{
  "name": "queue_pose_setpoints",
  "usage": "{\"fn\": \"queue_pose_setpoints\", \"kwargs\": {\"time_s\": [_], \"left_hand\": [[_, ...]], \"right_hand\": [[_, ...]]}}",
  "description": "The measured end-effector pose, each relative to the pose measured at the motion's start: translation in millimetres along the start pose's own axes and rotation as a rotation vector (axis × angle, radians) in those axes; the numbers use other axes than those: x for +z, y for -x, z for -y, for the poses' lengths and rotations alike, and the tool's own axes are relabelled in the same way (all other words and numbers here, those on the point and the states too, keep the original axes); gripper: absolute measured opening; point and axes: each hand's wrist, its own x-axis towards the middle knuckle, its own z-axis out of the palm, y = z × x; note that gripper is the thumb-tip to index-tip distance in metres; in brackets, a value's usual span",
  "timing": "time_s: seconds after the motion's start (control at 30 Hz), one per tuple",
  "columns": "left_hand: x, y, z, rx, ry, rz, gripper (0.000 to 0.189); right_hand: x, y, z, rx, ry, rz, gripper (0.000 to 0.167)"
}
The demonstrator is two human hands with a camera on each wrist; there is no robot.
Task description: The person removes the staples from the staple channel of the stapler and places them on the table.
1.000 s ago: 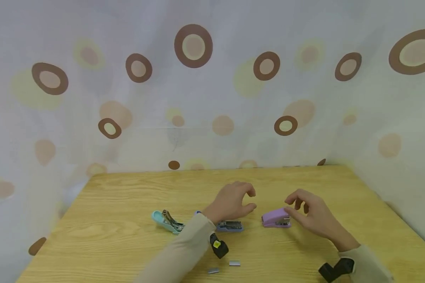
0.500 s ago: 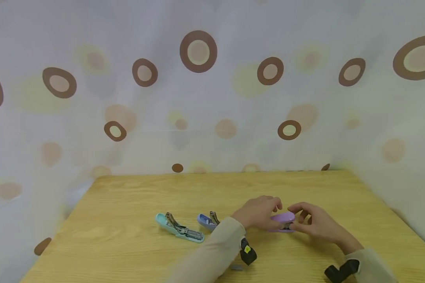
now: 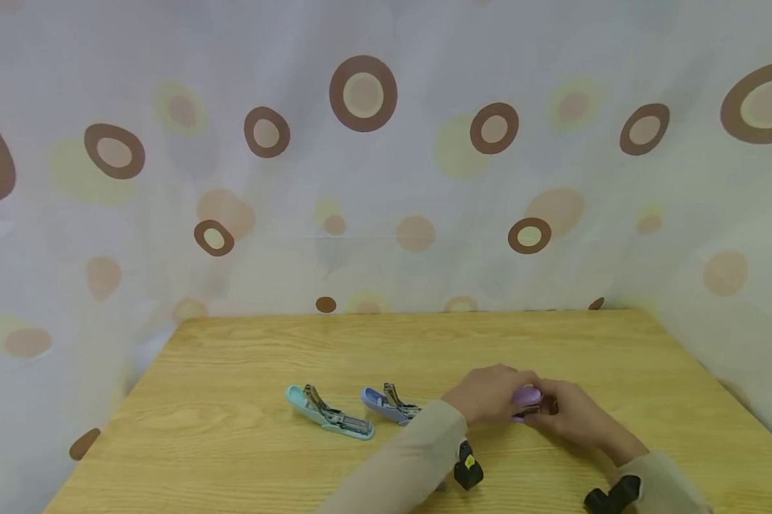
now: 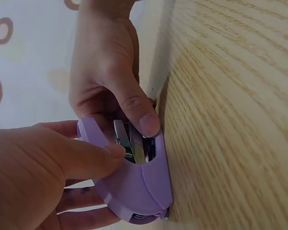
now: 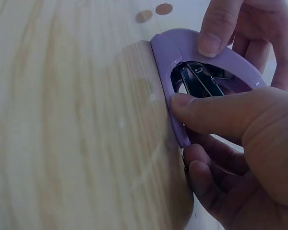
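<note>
A purple stapler point(image 3: 526, 396) stands on the wooden table between both hands, its base against the tabletop. My left hand point(image 3: 491, 394) grips its upper cover from the hinge side, thumb on one flank and fingers round the other, as the left wrist view shows. At the front end my right hand point(image 3: 575, 414) pinches the base point(image 5: 175, 112), the thumb on it and the fingers curled beneath its tip. Inside the side opening the dark metal staple channel point(image 5: 199, 79) shows. In the head view the hands cover most of the stapler.
Left of the hands lie a mint stapler point(image 3: 331, 414) and a blue stapler point(image 3: 389, 405), both folded wide open with metal parts raised. The left sleeve point(image 3: 402, 464) partly covers the blue one. A small grey piece point(image 3: 442, 486) peeks out beside that sleeve. A patterned curtain point(image 3: 373, 178) hangs behind the table.
My left hand has moved right, away from the blue stapler, and taken hold of the purple stapler's cover. My right hand has closed in on its front end. The mint and blue staplers are uncovered more.
</note>
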Motion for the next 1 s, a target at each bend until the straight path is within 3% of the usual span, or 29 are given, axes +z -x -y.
{"fn": "queue_pose_setpoints", "kwargs": {"time_s": [0.1,0.27,0.37,0.57,0.77,1.0], "left_hand": [[1.7,-2.2,-1.1,0.009,-0.001,-0.006,0.048],[-0.3,-5.3,-0.6,0.018,0.025,0.012,0.050],[-3.2,-5.7,2.6,0.037,0.082,0.017,0.047],[-3.6,-0.3,12.2,0.088,0.256,-0.037,0.042],[-0.2,16.0,29.3,0.044,0.409,-0.110,0.034],[0.2,31.8,40.2,-0.015,0.464,-0.095,0.037]], "right_hand": [[-1,-0.5,1,0.019,0.013,0.003,0.040],[-2,0.0,2,0.014,0.043,-0.027,0.026],[-1,2.3,0,-0.020,0.067,-0.065,0.016],[1,8.8,-4,-0.040,0.091,-0.111,0.020],[3,6.2,-4,0.024,0.051,-0.081,0.015],[4,5.2,-1,0.053,0.027,-0.065,0.014]]}}
